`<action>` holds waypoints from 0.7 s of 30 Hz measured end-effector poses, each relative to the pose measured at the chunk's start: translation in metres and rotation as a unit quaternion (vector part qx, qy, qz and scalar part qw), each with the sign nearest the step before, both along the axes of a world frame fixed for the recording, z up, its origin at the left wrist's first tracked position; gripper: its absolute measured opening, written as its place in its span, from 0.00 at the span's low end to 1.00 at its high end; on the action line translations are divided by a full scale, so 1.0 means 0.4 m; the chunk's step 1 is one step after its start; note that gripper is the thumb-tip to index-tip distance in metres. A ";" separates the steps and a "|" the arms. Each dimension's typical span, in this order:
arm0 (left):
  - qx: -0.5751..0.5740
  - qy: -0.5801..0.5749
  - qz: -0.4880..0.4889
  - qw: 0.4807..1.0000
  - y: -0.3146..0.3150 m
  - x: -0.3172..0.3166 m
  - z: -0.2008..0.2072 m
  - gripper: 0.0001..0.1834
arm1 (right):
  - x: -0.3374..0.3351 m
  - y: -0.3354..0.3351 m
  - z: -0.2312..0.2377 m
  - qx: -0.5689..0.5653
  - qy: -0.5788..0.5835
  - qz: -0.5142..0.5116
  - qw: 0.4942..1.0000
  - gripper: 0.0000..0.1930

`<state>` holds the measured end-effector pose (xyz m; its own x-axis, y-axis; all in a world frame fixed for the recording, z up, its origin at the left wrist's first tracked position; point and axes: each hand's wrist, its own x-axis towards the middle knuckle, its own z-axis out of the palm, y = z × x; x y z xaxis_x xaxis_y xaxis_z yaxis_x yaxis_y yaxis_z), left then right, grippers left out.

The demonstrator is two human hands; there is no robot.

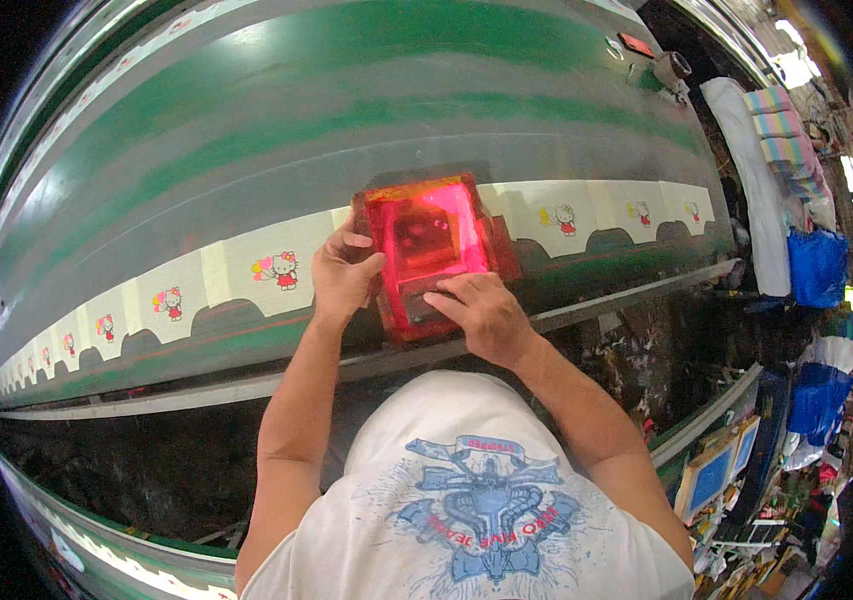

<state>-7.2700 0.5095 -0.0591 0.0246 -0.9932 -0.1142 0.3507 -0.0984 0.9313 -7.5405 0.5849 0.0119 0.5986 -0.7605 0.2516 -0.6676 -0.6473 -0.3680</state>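
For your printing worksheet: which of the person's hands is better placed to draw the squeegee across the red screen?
Probably the right hand: it lies on the squeegee inside the red screen. The left hand grips the screen's left edge, steadying it.

Lower part of red screen frame [426,245] hidden under right hand [481,312], its left edge under left hand [341,275], fabric piece beneath it unseen, far printed cartoon figures [46,355] too small to tell

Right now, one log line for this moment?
left hand gripping red screen frame edge | right hand pressing squeegee | white fabric strip beneath
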 end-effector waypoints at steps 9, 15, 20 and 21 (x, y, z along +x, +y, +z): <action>0.004 -0.097 0.002 0.995 -0.003 0.001 0.048 0.15 | -0.045 0.028 0.002 0.019 -0.092 -0.003 0.996 0.25; -0.058 -0.112 0.018 0.992 -0.008 -0.096 0.056 0.16 | -0.157 0.020 -0.017 0.013 -0.183 -0.037 0.982 0.24; -0.073 -0.081 0.011 0.994 -0.032 -0.314 0.030 0.16 | -0.362 0.007 -0.024 0.005 -0.211 -0.057 0.976 0.23; -0.053 -0.073 0.011 0.996 -0.036 -0.363 0.022 0.16 | -0.412 0.003 -0.028 0.008 -0.209 -0.061 0.976 0.23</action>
<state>-7.4151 0.4951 -0.0504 0.0550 -0.9985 -0.0016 0.2111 0.0101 0.9774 -7.7053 0.5863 0.0009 0.3502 -0.8257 0.4422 -0.5288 -0.5640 -0.6343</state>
